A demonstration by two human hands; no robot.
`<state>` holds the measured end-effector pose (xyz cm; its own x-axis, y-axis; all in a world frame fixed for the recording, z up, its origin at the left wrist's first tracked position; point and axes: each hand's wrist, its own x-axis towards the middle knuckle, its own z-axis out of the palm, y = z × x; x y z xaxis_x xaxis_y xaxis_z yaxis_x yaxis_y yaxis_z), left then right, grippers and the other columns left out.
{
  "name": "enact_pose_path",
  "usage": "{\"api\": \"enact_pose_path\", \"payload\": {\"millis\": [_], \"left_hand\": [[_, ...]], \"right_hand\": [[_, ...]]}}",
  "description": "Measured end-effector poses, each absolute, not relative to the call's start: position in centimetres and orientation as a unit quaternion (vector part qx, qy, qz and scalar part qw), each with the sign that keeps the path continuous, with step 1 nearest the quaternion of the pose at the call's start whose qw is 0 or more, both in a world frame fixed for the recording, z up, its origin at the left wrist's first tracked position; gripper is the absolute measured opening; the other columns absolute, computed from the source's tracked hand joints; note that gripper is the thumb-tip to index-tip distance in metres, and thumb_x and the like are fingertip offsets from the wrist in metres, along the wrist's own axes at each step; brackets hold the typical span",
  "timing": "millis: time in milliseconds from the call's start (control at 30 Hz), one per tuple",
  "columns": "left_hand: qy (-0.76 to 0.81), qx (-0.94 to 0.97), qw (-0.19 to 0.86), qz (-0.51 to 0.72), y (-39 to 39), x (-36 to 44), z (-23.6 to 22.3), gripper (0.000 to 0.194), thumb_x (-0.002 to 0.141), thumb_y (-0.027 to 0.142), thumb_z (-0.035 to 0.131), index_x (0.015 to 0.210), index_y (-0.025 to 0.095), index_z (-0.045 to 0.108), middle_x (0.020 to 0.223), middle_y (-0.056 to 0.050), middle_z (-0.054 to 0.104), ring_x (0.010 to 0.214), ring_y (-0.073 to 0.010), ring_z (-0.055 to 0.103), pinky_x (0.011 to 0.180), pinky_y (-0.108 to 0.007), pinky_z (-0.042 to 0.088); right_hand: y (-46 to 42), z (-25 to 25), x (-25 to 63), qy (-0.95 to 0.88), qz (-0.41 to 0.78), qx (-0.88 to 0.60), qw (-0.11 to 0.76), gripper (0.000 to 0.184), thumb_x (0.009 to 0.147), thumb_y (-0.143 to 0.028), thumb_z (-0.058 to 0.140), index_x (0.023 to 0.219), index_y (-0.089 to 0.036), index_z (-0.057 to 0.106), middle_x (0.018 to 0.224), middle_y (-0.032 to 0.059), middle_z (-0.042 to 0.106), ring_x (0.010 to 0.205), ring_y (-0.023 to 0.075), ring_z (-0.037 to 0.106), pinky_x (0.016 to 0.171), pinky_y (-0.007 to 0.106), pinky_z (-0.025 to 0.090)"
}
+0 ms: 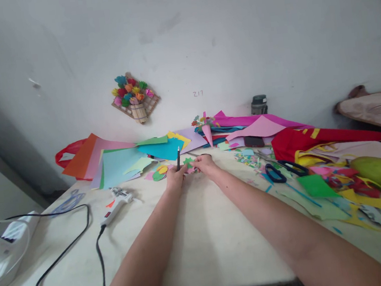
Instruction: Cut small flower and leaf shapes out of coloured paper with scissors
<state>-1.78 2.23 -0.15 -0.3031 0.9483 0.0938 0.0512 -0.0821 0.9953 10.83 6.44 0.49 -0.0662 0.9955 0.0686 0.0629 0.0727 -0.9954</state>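
Observation:
My left hand [175, 177] is closed around a dark pencil [178, 158] that stands nearly upright, its tip pointing up. Beside it, the fingers of my right hand [206, 164] pinch the edge of a small green flower-shaped paper cutout [188, 161]. Pink paper pieces lie beneath the two hands, partly hidden by the fingers. Just behind my right hand a thin metal blade with a dark handle shows, mostly covered. Left of my hands is a little group of green, yellow and pink paper cutouts [160, 173].
A glue gun [113, 207] with its black cord lies left, near a white power strip [13, 234]. Coloured paper sheets [120, 162] line the wall. Blue-handled scissors [276, 172], paper scraps [320, 192] and a green fruit [380, 173] lie right. A paper bouquet [207, 132] stands behind.

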Motion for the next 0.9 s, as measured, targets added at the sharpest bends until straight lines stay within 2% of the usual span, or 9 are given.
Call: {"api": "enact_pose_path", "payload": {"millis": [167,300,400,533,733,900], "left_hand": [[0.557,0.444,0.373,0.594,2.1,-1.8,-0.2,0.026,0.059,0.037,0.074,0.063,0.013,0.063,0.043,0.002,0.050,0.036,-0.0073,0.036,0.039,-0.022,0.023],[0.551,0.434,0.371,0.608,2.1,-1.7,-0.3,0.026,0.057,0.036,0.075,0.064,0.013,0.064,0.047,0.000,0.055,0.037,-0.0072,0.038,0.038,-0.022,0.023],[0.526,0.401,0.379,0.647,1.9,-1.8,-0.2,0.033,0.057,0.042,0.074,0.065,0.013,0.063,0.049,0.000,0.055,0.037,-0.0063,0.036,0.038,-0.022,0.021],[0.490,0.322,0.371,0.720,1.3,-2.7,0.1,0.042,0.059,0.053,0.071,0.068,0.012,0.062,0.045,0.003,0.048,0.034,-0.0047,0.031,0.037,-0.021,0.018],[0.493,0.304,0.354,0.734,1.0,-3.0,0.4,0.045,0.058,0.055,0.071,0.068,0.012,0.060,0.043,0.004,0.047,0.035,-0.0050,0.033,0.038,-0.021,0.018],[0.499,0.324,0.357,0.720,1.0,-2.8,0.1,0.046,0.060,0.056,0.070,0.070,0.012,0.062,0.045,0.004,0.047,0.036,-0.0055,0.036,0.039,-0.021,0.022]], "right_hand": [[7.1,-0.3,10.4,-0.592,0.423,-0.489,0.481,0.029,0.069,-0.014,0.075,0.051,-0.017,0.052,0.040,-0.0073,0.048,0.035,0.0066,0.043,0.040,0.019,0.034],[6.9,0.0,10.4,-0.597,0.425,-0.487,0.475,0.028,0.070,-0.015,0.072,0.050,-0.018,0.052,0.038,-0.0075,0.046,0.035,0.0077,0.044,0.042,0.020,0.035],[6.9,0.7,11.1,-0.577,0.408,-0.495,0.505,0.030,0.073,-0.018,0.068,0.049,-0.018,0.051,0.039,-0.0064,0.048,0.035,0.0074,0.045,0.041,0.019,0.036],[7.4,1.2,12.6,-0.534,0.387,-0.527,0.536,0.032,0.076,-0.022,0.065,0.049,-0.018,0.049,0.037,-0.0057,0.047,0.035,0.0069,0.044,0.038,0.017,0.035],[7.7,0.6,12.8,-0.554,0.399,-0.551,0.480,0.032,0.074,-0.022,0.069,0.050,-0.017,0.050,0.038,-0.0040,0.051,0.032,0.0061,0.043,0.033,0.016,0.032],[8.0,0.5,11.7,-0.592,0.382,-0.572,0.421,0.027,0.076,-0.022,0.068,0.053,-0.017,0.056,0.042,-0.0021,0.056,0.035,0.0076,0.045,0.038,0.019,0.034]]}}
